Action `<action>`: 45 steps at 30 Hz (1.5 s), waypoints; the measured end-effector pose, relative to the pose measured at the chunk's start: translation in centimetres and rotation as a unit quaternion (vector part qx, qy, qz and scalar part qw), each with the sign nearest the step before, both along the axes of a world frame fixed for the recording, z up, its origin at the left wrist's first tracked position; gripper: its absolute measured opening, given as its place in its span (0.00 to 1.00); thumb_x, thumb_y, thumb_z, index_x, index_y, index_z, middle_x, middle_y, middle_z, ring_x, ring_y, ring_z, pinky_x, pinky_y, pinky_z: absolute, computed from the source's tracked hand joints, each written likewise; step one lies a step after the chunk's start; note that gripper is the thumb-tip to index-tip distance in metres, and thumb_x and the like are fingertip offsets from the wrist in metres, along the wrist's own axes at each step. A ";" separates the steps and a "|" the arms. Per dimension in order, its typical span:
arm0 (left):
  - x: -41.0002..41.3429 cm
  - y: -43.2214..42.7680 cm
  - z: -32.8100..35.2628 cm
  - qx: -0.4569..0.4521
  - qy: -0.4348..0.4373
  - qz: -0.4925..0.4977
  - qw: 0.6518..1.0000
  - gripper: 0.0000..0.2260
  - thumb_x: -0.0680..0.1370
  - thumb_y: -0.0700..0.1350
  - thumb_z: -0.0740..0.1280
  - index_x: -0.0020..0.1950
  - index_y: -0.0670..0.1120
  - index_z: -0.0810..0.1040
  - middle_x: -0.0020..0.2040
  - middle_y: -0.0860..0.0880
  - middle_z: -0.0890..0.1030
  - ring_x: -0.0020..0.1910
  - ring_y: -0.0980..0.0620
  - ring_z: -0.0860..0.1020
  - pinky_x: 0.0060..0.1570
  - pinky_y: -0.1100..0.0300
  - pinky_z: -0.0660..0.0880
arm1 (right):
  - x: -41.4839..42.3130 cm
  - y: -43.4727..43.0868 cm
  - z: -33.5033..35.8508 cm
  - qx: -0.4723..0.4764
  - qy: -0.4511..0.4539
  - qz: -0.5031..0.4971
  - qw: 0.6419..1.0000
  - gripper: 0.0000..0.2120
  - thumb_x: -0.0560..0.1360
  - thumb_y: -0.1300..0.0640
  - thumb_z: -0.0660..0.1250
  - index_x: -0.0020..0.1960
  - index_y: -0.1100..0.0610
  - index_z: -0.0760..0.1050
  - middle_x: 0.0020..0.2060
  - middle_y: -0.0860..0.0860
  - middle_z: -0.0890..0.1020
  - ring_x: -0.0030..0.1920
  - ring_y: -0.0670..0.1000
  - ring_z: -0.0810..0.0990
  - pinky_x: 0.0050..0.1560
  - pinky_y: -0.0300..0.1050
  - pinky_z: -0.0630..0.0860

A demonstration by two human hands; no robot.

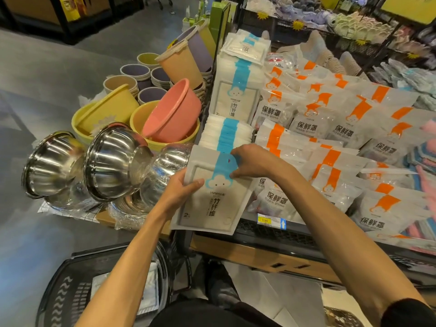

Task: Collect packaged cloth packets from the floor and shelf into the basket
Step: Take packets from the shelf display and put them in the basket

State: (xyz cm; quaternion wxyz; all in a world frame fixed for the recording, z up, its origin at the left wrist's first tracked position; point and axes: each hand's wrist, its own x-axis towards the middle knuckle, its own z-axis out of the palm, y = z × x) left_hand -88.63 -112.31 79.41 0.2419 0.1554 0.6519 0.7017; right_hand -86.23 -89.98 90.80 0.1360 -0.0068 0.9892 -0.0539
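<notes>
cloth packet point(212, 197), flat and rectangular, glossy white plastic with a blue band and a cloud face, is held at the centre of the frame over the front edge of the shelf point(271, 234). left hand point(181, 192) grips its left edge, thumb across the front; right hand point(252, 161) pinches its top at the blue band. just behind it stand upright rows of like packets point(226, 135). black slotted plastic basket point(61, 291) sits lower left with a white packet point(148, 286) inside. shiny round steel bowls point(111, 161) lie at left; crinkly orange-striped bags point(330, 128) fill the right
</notes>
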 end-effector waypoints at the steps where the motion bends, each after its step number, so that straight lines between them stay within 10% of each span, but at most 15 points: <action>1: -0.1 0.2 -0.1 0.007 -0.009 0.004 1.000 0.10 0.78 0.44 0.72 0.59 0.48 0.78 0.53 0.45 0.86 0.51 0.44 0.85 0.47 0.51 0.81 | -0.1 0.1 0.4 -0.017 0.006 -0.007 1.000 0.15 0.71 0.49 0.75 0.44 0.59 0.76 0.34 0.50 0.76 0.34 0.49 0.72 0.32 0.45 0.66; 11: -1.1 2.1 -0.3 0.057 -0.022 0.023 0.998 0.13 0.78 0.43 0.71 0.61 0.42 0.78 0.53 0.40 0.85 0.49 0.40 0.84 0.45 0.48 0.82 | -2.0 2.1 1.6 -0.136 -0.071 -0.059 0.986 0.20 0.67 0.49 0.79 0.54 0.57 0.83 0.51 0.53 0.85 0.49 0.53 0.82 0.53 0.54 0.79; 23: -4.3 1.9 -4.8 -0.159 0.134 0.031 0.978 0.17 0.79 0.50 0.70 0.65 0.47 0.74 0.59 0.50 0.80 0.58 0.51 0.79 0.61 0.45 0.77 | -4.7 2.4 0.8 -0.020 -0.009 -0.094 0.995 0.17 0.66 0.47 0.79 0.48 0.57 0.83 0.43 0.53 0.84 0.43 0.54 0.80 0.44 0.52 0.79; 27: -5.1 0.8 -8.2 -0.366 0.215 0.013 0.905 0.33 0.77 0.60 0.70 0.77 0.48 0.64 0.74 0.46 0.69 0.73 0.43 0.67 0.70 0.42 0.67 | -5.2 2.3 -0.5 0.001 0.030 -0.119 0.992 0.19 0.66 0.46 0.79 0.50 0.58 0.81 0.45 0.53 0.82 0.44 0.54 0.79 0.45 0.52 0.80; 33: -3.6 0.7 -11.8 -0.421 0.093 -0.061 0.900 0.51 0.74 0.66 0.69 0.82 0.52 0.37 0.83 0.46 0.40 0.81 0.38 0.49 0.76 0.37 0.57 | -5.0 1.5 -3.4 0.012 0.028 -0.119 0.992 0.17 0.67 0.48 0.79 0.46 0.59 0.79 0.41 0.53 0.79 0.41 0.55 0.77 0.34 0.44 0.68; 45: -2.9 0.6 -11.8 -0.417 0.094 -0.031 0.903 0.51 0.75 0.63 0.71 0.82 0.52 0.37 0.80 0.42 0.51 0.78 0.34 0.57 0.71 0.35 0.64 | -4.6 0.1 -9.9 -0.017 0.016 -0.140 0.990 0.21 0.68 0.48 0.79 0.54 0.60 0.81 0.49 0.56 0.83 0.47 0.58 0.81 0.39 0.47 0.73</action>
